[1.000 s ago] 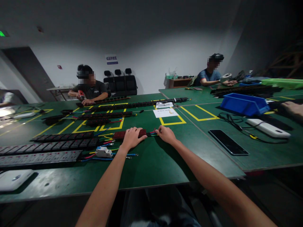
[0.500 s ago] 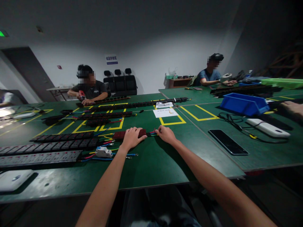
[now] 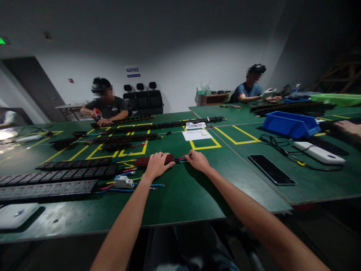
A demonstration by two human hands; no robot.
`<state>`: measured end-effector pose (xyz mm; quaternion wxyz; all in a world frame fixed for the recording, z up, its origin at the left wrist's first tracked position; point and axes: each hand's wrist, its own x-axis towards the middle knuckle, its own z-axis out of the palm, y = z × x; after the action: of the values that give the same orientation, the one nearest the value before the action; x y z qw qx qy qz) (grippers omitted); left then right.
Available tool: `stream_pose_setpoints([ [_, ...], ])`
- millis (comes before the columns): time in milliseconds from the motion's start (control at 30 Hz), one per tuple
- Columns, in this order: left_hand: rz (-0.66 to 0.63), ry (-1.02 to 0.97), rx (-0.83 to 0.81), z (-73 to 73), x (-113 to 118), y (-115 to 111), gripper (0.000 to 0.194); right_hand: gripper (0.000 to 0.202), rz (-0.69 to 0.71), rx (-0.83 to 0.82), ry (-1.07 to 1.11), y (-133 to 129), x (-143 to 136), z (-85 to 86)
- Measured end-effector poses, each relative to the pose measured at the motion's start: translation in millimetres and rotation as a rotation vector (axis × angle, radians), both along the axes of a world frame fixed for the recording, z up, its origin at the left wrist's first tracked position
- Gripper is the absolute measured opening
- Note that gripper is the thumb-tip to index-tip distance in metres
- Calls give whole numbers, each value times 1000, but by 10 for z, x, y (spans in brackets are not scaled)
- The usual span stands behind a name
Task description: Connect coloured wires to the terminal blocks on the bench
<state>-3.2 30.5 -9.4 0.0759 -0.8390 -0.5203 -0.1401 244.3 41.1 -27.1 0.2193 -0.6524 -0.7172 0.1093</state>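
Observation:
My left hand (image 3: 156, 164) lies over a flat dark red piece (image 3: 141, 162), with the fingers across its far edge and the thumb along the near right side. Thin coloured wires (image 3: 179, 160) come out of its right end. My right hand (image 3: 196, 159) pinches the ends of these wires between thumb and fingertips. Left of the red piece run yellow and green wires (image 3: 126, 162). Beside them lie black power strips with sockets (image 3: 70, 174), and a white circuit breaker (image 3: 123, 181) sits on wires with ring terminals.
A black phone (image 3: 271, 170), a white power bank (image 3: 318, 153) with cable and a blue bin (image 3: 291, 124) are on the right. Paper sheets (image 3: 194, 135) and black strips lie ahead. Across the table one person (image 3: 108, 107) holds a red power tool; another (image 3: 249, 90) sits farther right.
My two hands stay almost where they were, on the red piece and its wires. The person at the far right has shifted a gloved hand slightly.

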Motion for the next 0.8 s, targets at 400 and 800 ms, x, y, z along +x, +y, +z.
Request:
stream_pose_setpoints([
  [400, 2, -12, -17, 18, 4, -13, 73, 23, 8, -6, -9, 17, 13, -13],
  [800, -1, -11, -23, 26, 5, -12, 73, 26, 3, -16, -17, 4, 2, 12],
])
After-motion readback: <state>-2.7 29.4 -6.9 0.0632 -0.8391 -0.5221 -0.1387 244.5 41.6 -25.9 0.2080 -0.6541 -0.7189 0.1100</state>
